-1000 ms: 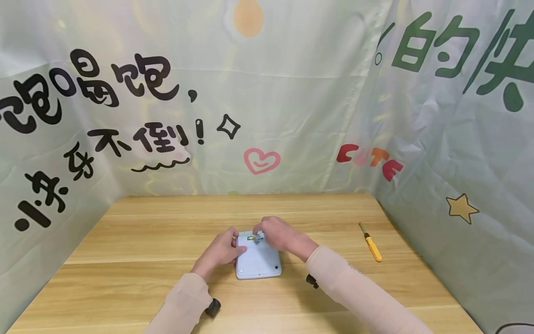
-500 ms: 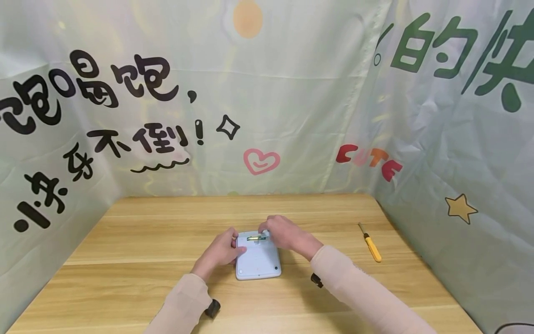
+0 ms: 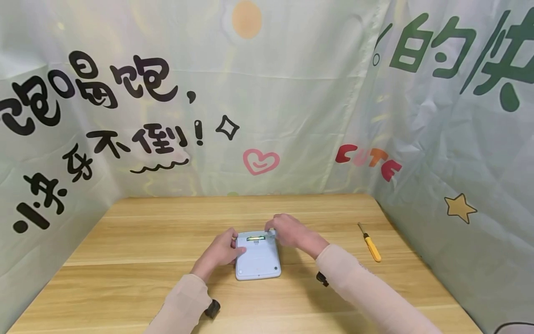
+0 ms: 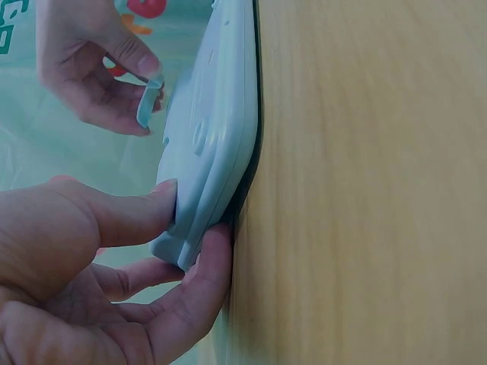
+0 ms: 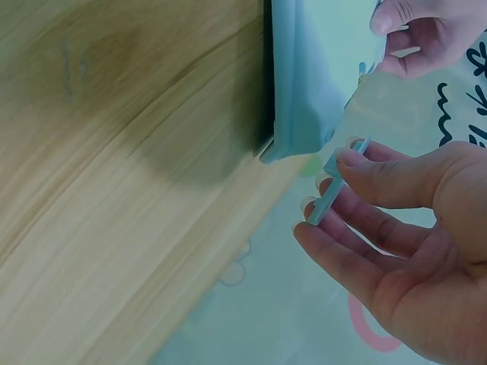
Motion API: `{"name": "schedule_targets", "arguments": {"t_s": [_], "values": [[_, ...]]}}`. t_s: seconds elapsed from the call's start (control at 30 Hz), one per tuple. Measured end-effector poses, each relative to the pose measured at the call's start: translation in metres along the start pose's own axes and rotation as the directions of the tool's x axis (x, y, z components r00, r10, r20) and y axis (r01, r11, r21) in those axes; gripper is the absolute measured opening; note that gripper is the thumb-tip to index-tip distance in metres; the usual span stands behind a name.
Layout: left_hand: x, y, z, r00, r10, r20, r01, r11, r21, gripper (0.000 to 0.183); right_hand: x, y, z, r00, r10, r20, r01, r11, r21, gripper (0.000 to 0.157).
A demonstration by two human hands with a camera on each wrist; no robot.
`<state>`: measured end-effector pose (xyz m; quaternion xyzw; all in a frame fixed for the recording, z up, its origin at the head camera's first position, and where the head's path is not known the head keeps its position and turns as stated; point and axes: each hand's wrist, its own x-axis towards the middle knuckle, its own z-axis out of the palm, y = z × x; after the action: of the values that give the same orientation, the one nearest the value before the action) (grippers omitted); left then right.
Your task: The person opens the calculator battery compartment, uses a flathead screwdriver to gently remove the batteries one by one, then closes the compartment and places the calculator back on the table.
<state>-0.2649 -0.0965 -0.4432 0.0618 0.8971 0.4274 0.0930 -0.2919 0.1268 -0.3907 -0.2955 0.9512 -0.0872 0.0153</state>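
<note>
A flat pale-blue calculator (image 3: pixel 257 262) lies back side up on the table. Near its far edge is an uncovered battery compartment (image 3: pixel 256 238) with a greenish, shiny interior. My left hand (image 3: pixel 224 248) grips the calculator's left edge, thumb on top and fingers against its side and underneath, as the left wrist view shows. Just over the far right corner, my right hand (image 3: pixel 289 230) pinches a small pale-blue battery cover (image 5: pixel 329 199) between thumb and fingertips. In the right wrist view that cover is apart from the calculator.
To the right lies a screwdriver (image 3: pixel 370 246) with a yellow handle, its tip pointing away. The wooden table (image 3: pixel 146 241) ends at printed fabric walls (image 3: pixel 300 116) behind and on both sides.
My right hand has moved right with the battery cover, away from the compartment, baring more of it. The left hand and the calculator stay nearly still.
</note>
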Motion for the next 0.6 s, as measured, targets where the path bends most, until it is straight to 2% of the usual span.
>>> {"name": "schedule_targets", "arguments": {"t_s": [0.37,0.6], "values": [[0.001,-0.001,0.001,1.000,-0.009,0.003,0.009,1.000,-0.007,0.038,-0.002,0.011,0.000,1.000,0.013,0.000,-0.013,1.000,0.022,0.034],[0.002,-0.003,0.001,1.000,-0.008,0.005,0.008,1.000,-0.005,0.038,-0.003,0.020,0.000,1.000,0.022,0.003,-0.022,0.999,0.041,0.039]]}}
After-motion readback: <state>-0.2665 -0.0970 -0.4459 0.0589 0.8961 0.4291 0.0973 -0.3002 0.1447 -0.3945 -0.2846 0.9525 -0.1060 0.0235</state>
